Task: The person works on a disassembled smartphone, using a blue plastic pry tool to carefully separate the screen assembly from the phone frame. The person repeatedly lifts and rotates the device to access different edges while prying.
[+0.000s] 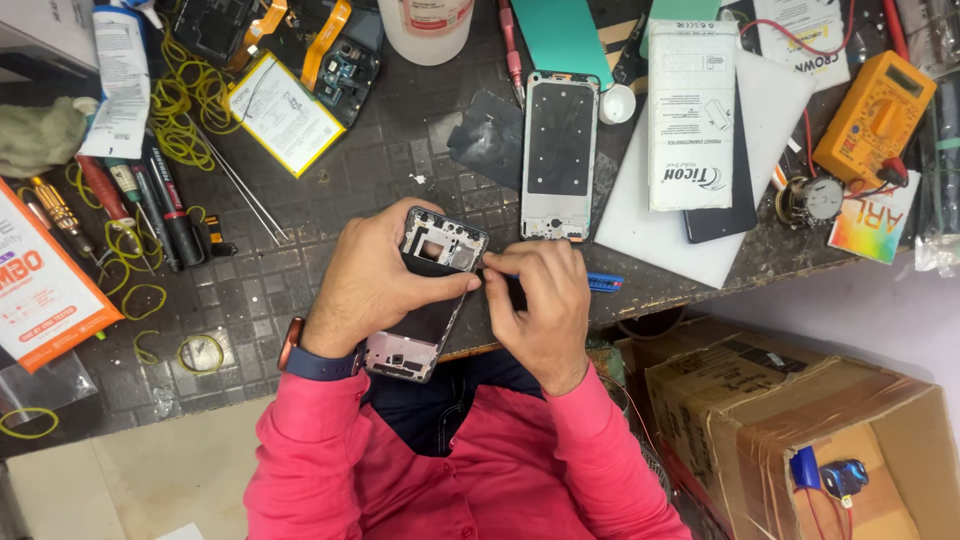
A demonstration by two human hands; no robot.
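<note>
Over the dark tabletop point(330, 200), my left hand point(375, 275) wraps its grip around an opened phone frame point(425, 295), held just above the edge, while my right hand point(540, 300) pinches a blue-handled tool point(603, 283) against the frame's upper corner.

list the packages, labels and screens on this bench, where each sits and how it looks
Long white sealed pouch with dark print: upper right, lying on a white sheet.
Orange and white flat box: far left edge.
White rectangular battery with yellow border: upper left, tilted.
Orange multimeter with small grey screen: far right.
Rainbow-coloured card: below the multimeter.
Brown cardboard box: lower right, off the bench.
</note>
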